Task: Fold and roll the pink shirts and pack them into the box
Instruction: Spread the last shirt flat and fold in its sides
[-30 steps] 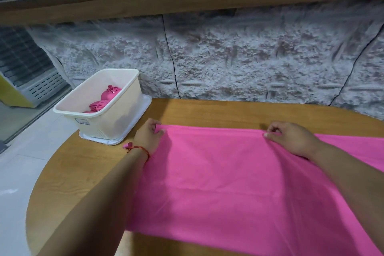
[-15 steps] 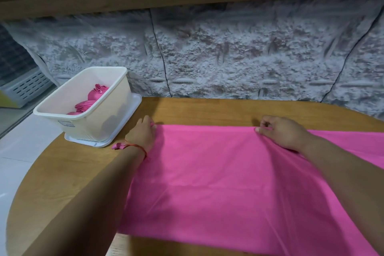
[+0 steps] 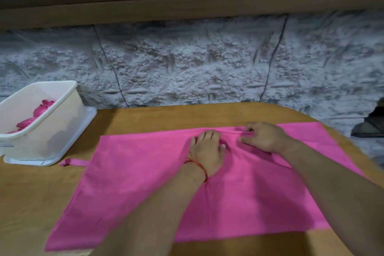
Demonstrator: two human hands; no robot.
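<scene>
— Two hands on the cloth. How do they lie?
— The left hand (image 3: 206, 149) lies palm down with its fingers nearly straight and slightly spread. It presses the bright pink fabric shirt (image 3: 145, 183) close to its far edge. A thin red thread bracelet (image 3: 200, 167) circles that wrist.
— And the other?
— The right hand (image 3: 262, 136) sits just to the right of it with its fingers curled. They pinch a small ridge of fabric along the same far edge. The hands are near each other but not touching.
— How does the shirt look?
— It is spread flat on the rounded light-brown wooden table (image 3: 31, 193) and is smooth over most of its surface. A few wrinkles gather between the hands. A narrow pink fabric tab (image 3: 73, 162) sticks out from its left side.
— Any containers?
— One white rectangular plastic box (image 3: 52, 129) stands at the far left of the table, apart from the shirt. It stands on a flat translucent white lid (image 3: 88, 118), and the tab's end lies just beside the lid's near corner. Inside the box are rolled pink cloth pieces (image 3: 42, 108). How many there are, I cannot tell.
</scene>
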